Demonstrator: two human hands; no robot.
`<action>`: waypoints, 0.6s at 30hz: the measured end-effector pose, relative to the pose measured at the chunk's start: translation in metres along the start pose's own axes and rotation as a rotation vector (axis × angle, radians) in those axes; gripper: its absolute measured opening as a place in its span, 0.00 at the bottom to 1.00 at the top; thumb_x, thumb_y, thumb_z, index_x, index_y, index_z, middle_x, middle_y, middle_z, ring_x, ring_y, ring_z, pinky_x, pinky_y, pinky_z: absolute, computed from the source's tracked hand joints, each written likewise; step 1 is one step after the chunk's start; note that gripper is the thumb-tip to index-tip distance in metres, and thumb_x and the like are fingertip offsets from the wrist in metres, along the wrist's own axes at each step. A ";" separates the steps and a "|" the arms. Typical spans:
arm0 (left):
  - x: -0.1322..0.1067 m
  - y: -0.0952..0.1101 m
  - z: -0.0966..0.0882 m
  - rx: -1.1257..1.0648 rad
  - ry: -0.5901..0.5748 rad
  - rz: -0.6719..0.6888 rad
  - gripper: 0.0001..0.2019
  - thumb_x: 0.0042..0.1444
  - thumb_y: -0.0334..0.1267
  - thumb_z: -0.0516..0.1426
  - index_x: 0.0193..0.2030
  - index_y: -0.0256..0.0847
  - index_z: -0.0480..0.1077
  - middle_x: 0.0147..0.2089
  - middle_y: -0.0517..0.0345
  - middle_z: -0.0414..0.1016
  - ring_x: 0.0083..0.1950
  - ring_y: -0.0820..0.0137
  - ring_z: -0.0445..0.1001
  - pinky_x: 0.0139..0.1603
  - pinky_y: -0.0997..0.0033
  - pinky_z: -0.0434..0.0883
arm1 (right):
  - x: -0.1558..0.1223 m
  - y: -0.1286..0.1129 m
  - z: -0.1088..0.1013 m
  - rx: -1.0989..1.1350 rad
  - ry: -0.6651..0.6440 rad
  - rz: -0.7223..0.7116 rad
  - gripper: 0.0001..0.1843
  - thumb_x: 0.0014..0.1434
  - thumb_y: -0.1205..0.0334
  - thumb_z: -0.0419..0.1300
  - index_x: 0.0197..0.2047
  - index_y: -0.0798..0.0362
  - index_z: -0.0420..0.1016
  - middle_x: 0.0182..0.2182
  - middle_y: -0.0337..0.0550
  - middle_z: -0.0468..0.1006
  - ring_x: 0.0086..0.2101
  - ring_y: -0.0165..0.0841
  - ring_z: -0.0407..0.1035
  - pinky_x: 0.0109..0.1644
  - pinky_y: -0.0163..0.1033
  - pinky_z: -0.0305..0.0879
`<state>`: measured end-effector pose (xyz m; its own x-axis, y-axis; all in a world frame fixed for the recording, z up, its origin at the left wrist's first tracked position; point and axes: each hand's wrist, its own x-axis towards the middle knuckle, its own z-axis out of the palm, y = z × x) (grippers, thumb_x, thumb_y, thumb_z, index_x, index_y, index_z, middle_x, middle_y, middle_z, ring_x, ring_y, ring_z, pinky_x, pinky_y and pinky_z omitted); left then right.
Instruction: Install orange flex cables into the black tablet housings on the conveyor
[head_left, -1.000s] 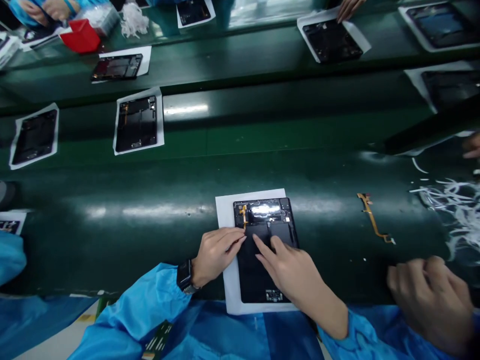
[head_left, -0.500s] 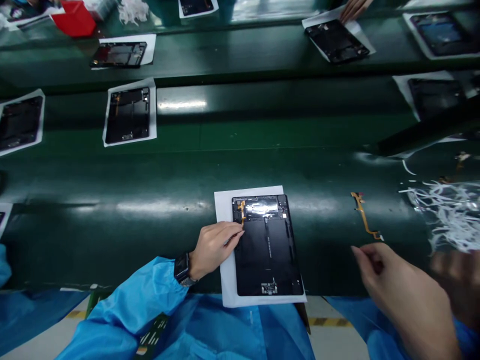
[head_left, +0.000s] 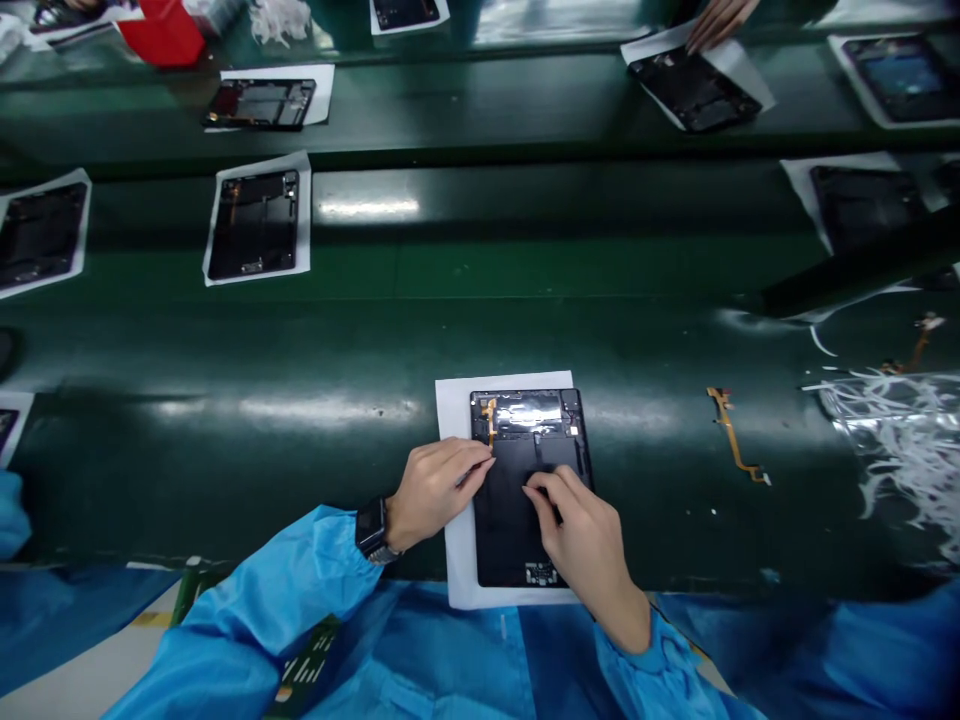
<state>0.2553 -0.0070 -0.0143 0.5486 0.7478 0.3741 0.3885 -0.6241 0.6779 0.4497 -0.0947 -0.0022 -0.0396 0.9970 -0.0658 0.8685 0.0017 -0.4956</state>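
Note:
An opened black tablet lies on a white sheet right in front of me, its inside facing up. Along its upper left runs an orange flex cable. My left hand, with a watch at the wrist, pinches at the lower end of that cable. Over the tablet's middle right is my right hand, thumb and forefinger pressed together; whatever may be between them is too small to make out. A second orange flex cable lies loose on the green surface to the right.
White strips are heaped at the right, near a dark slanting bar. Further tablets on sheets lie beyond, one tablet at the upper left. Another person's hand touches a tablet at the back. A red box stands far left.
My right hand has moved left, from beside the loose flex cable to over the tablet. My left hand stays at the cable's lower end. Another hand at the right edge has left view.

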 end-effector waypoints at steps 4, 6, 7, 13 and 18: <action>0.000 0.000 0.001 0.001 -0.001 0.003 0.06 0.62 0.29 0.58 0.45 0.38 0.72 0.44 0.55 0.80 0.44 0.70 0.79 0.47 0.70 0.76 | 0.001 -0.004 0.001 -0.092 -0.005 -0.011 0.14 0.71 0.64 0.45 0.37 0.52 0.68 0.31 0.42 0.67 0.31 0.34 0.66 0.34 0.38 0.58; 0.000 0.000 0.000 0.002 0.003 0.002 0.06 0.62 0.29 0.58 0.45 0.38 0.72 0.43 0.55 0.80 0.43 0.70 0.79 0.46 0.70 0.76 | 0.001 -0.004 0.001 -0.087 0.007 -0.022 0.13 0.71 0.65 0.45 0.37 0.52 0.67 0.30 0.42 0.67 0.31 0.33 0.66 0.34 0.38 0.58; 0.001 0.001 0.000 0.003 0.005 0.005 0.05 0.62 0.29 0.58 0.45 0.38 0.72 0.43 0.56 0.80 0.43 0.70 0.79 0.46 0.70 0.76 | 0.001 -0.004 0.002 -0.070 0.026 -0.031 0.13 0.71 0.65 0.45 0.37 0.52 0.67 0.30 0.42 0.67 0.30 0.33 0.65 0.33 0.37 0.58; 0.002 0.002 0.000 -0.003 -0.006 0.000 0.05 0.62 0.30 0.57 0.44 0.38 0.72 0.43 0.55 0.80 0.43 0.70 0.78 0.45 0.70 0.76 | 0.007 -0.001 0.003 0.001 0.093 -0.143 0.07 0.70 0.64 0.50 0.45 0.54 0.68 0.34 0.42 0.68 0.31 0.33 0.66 0.34 0.37 0.59; 0.002 0.001 0.000 0.002 -0.004 0.001 0.05 0.63 0.29 0.57 0.44 0.38 0.72 0.43 0.56 0.80 0.42 0.69 0.78 0.45 0.69 0.76 | 0.020 -0.002 0.006 -0.077 0.018 -0.205 0.09 0.69 0.66 0.49 0.40 0.54 0.70 0.34 0.43 0.67 0.30 0.34 0.65 0.34 0.39 0.58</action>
<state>0.2567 -0.0059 -0.0123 0.5515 0.7464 0.3724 0.3898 -0.6253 0.6760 0.4445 -0.0753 -0.0078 -0.2114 0.9764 0.0452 0.8785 0.2100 -0.4291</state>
